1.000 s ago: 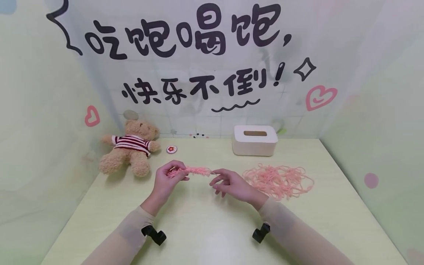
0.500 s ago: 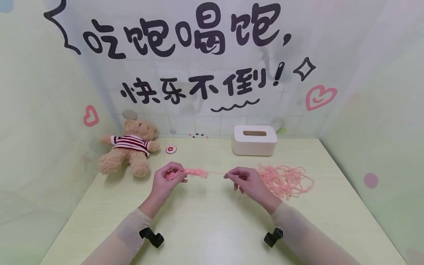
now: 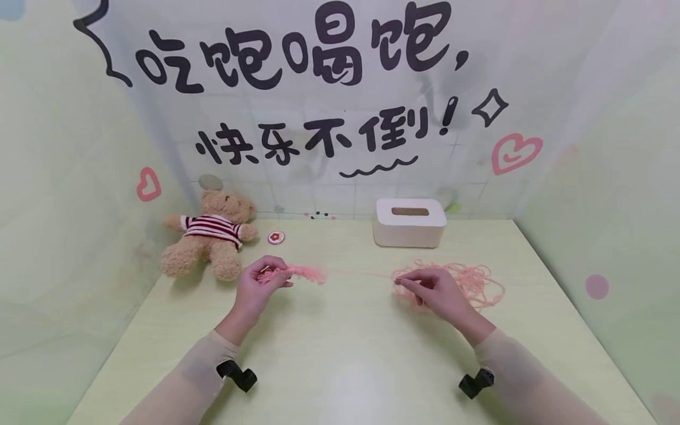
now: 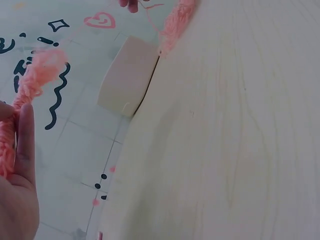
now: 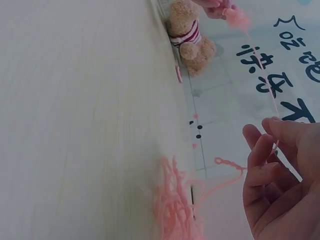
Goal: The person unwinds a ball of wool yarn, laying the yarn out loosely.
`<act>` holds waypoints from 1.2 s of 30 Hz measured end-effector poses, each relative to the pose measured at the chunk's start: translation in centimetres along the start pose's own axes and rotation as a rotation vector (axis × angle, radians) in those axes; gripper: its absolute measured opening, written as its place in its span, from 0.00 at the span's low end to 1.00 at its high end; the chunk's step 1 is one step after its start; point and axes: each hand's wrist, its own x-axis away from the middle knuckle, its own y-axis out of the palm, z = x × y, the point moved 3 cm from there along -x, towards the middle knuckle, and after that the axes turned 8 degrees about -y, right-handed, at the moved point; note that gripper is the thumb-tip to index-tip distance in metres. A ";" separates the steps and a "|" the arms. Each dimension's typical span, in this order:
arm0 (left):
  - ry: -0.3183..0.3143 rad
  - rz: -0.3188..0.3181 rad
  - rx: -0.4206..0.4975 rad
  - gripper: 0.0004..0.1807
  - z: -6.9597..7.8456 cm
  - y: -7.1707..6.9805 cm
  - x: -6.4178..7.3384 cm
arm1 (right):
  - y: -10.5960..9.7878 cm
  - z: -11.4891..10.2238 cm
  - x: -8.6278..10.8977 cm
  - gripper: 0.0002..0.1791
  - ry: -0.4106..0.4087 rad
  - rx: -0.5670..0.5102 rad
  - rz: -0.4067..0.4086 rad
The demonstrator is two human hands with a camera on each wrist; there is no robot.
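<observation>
Between thumb and fingers, my left hand holds a fluffy bundle of pink yarn; in the left wrist view the bundle sticks out past the fingertips. A thin strand runs taut from its loose end to my right hand, which pinches it between thumb and forefinger. A short twisted tail with a small loop hangs by the right fingers. Behind and below that hand, a loose tangle of pink yarn lies on the table, partly hidden by it.
At the back left a teddy bear in a striped shirt leans near the wall, with a small round flower badge beside it. A white tissue box stands at the back right of the pale table.
My right hand has moved right, away from the left, drawing the strand out longer and passing in front of the tangle. My left hand has shifted slightly left with the bundle.
</observation>
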 end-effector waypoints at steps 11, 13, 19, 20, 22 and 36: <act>0.017 0.155 0.063 0.04 0.7 -2.4 -0.7 | -3.5 2.0 2.2 0.16 0.067 0.139 -0.051; 0.027 0.177 0.074 0.04 1.0 -2.9 -1.0 | -4.1 2.3 2.5 0.13 0.031 0.153 -0.083; 0.052 0.250 0.084 0.09 1.5 -3.9 -1.3 | -5.9 3.5 4.0 0.12 0.013 0.195 -0.167; 0.052 0.257 0.087 0.09 1.5 -4.0 -1.3 | -6.2 3.7 4.2 0.12 0.024 0.201 -0.170; 0.046 0.264 0.098 0.09 1.6 -4.2 -1.3 | -6.9 4.2 4.7 0.12 0.045 0.225 -0.172; 0.095 0.190 0.120 0.05 1.8 -2.8 -1.1 | -7.3 5.3 5.0 0.12 0.055 0.300 -0.181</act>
